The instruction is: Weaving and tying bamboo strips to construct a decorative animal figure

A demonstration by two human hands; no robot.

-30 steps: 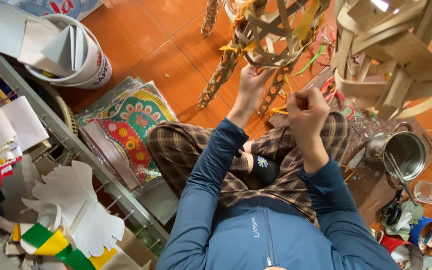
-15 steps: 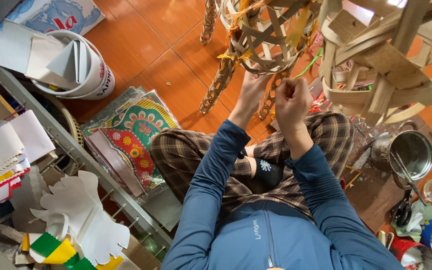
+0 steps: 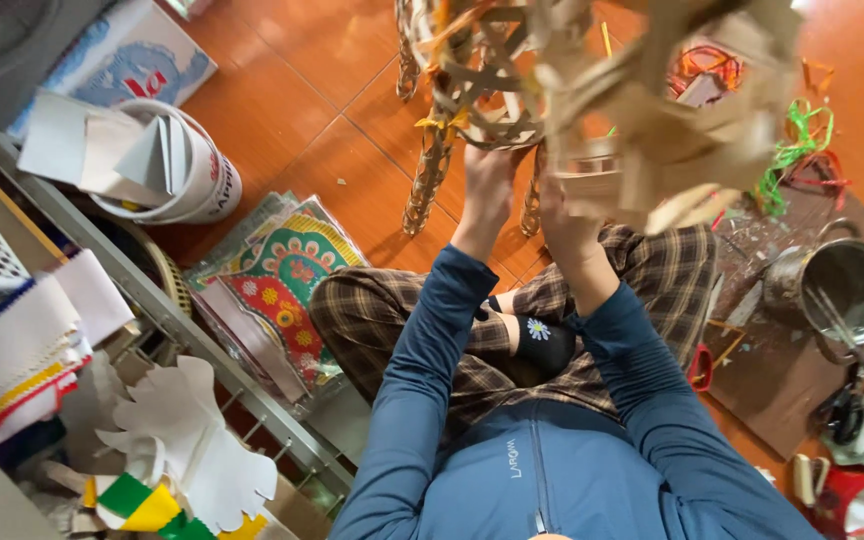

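From the head camera I look down at my own lap, and I sit cross-legged on the orange tile floor (image 3: 332, 70) in plaid trousers and a blue top. My left hand (image 3: 487, 185) is up in front of me with its fingers closed on the bottom edge of a woven bamboo-strip frame (image 3: 497, 95), an open ball shape made of crossing tan strips with small yellow ties on it. My right hand (image 3: 562, 215) is just beside the left one, and it grips the same frame lower down, but a blurry second strip frame (image 3: 682, 120) close to the camera hides most of its fingers. The two hands are close together, almost touching. A thin braided strip (image 3: 424, 185) hangs down from the frame to the floor by my left hand. On my left stand a white bucket (image 3: 207, 185) stuffed with folded white paper and a stack of bright patterned sheets (image 3: 287, 290). On my right sit a shiny metal pot (image 3: 842, 290) on a brown board and red-handled scissors (image 3: 700, 365) near my knee.
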